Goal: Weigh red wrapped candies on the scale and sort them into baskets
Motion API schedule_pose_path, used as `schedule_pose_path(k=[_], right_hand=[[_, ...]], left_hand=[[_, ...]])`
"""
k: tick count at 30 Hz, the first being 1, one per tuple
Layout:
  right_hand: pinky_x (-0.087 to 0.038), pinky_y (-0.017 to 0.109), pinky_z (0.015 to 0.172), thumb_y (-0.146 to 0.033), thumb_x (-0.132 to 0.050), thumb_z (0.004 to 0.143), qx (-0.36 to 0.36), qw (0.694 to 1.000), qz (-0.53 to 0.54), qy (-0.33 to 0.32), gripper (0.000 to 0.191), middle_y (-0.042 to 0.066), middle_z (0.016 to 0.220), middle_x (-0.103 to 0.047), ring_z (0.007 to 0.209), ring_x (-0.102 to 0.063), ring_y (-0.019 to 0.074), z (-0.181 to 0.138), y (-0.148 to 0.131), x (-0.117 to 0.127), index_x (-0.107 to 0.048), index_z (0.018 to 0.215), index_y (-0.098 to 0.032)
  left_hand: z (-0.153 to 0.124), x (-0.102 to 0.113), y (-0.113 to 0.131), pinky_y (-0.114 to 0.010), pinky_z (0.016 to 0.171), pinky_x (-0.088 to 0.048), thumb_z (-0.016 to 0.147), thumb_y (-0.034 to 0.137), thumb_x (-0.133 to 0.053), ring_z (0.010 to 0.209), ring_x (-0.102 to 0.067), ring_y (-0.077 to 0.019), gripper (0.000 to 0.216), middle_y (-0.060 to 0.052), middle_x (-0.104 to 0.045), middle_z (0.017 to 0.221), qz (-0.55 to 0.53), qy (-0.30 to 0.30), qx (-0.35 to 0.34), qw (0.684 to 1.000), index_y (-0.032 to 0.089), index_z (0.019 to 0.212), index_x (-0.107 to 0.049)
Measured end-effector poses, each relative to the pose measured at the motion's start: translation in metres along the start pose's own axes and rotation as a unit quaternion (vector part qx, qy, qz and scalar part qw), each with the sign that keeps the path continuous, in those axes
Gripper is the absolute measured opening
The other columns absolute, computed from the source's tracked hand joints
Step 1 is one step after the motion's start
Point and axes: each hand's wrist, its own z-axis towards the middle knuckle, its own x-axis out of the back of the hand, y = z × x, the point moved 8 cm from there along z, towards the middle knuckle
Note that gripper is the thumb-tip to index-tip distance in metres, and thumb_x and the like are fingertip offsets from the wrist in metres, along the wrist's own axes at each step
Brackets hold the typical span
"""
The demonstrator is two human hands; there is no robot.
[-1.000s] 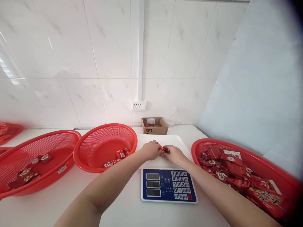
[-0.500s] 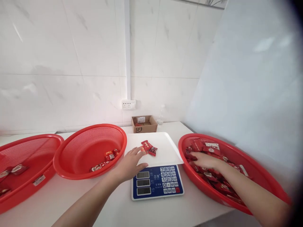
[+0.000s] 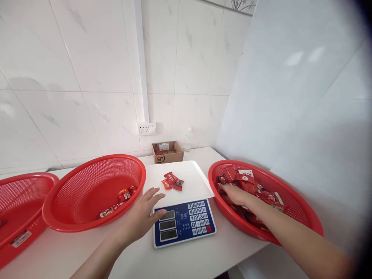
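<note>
My left hand point(image 3: 142, 217) is open with its fingers spread, over the left side of the digital scale point(image 3: 186, 224). Its thumb lies beside the scale's displays, and nothing is in it. On the scale's white weighing tray point(image 3: 194, 178), a few small red snack packets point(image 3: 172, 179) lie together, apart from my fingertips. My right hand point(image 3: 236, 194) reaches into the right red basket point(image 3: 302, 197), among many red packets point(image 3: 261, 192). Its fingertips are hidden by the packets and the hand itself, so whether they grip one does not show.
A red basket point(image 3: 95, 170) with several packets stands left of the scale. Another red basket point(image 3: 29, 201) is at the far left. Behind the scale are a small cardboard box point(image 3: 171, 156) and a clear bottle point(image 3: 187, 141), near the wall socket point(image 3: 147, 128).
My left hand has drawn back from the packets on the tray toward the scale's left edge. My right hand stays in the right basket. The whole view has turned slightly to the right.
</note>
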Motion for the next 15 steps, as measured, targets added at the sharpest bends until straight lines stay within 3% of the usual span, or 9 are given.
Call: schedule_pose_path(k=[7, 15], right_hand=[[-0.043, 0.032, 0.084, -0.017, -0.049, 0.078, -0.017, 0.997, -0.059, 0.045, 0.025, 0.009, 0.102, -0.067, 0.092, -0.062, 0.0223, 0.009, 0.012, 0.054, -0.059, 0.101, -0.018], [-0.043, 0.030, 0.078, -0.019, -0.053, 0.076, -0.060, 0.990, -0.104, 0.079, 0.026, 0.007, 0.093, -0.068, 0.088, -0.063, 0.0228, 0.012, 0.022, 0.068, -0.059, 0.101, -0.018]], left_hand=[[0.004, 0.011, 0.004, -0.045, 0.105, -0.033, 0.088, 0.042, -0.047, 0.133, -0.032, -0.0263, 0.041, -0.004, -0.039, 0.144, -0.004, 0.018, 0.011, 1.000, 0.029, 0.126, -0.051], [0.006, 0.007, 0.001, -0.045, 0.105, -0.033, 0.088, 0.043, -0.047, 0.133, -0.032, -0.0262, 0.041, -0.003, -0.041, 0.143, -0.008, 0.012, 0.000, 1.000, 0.030, 0.126, -0.051]])
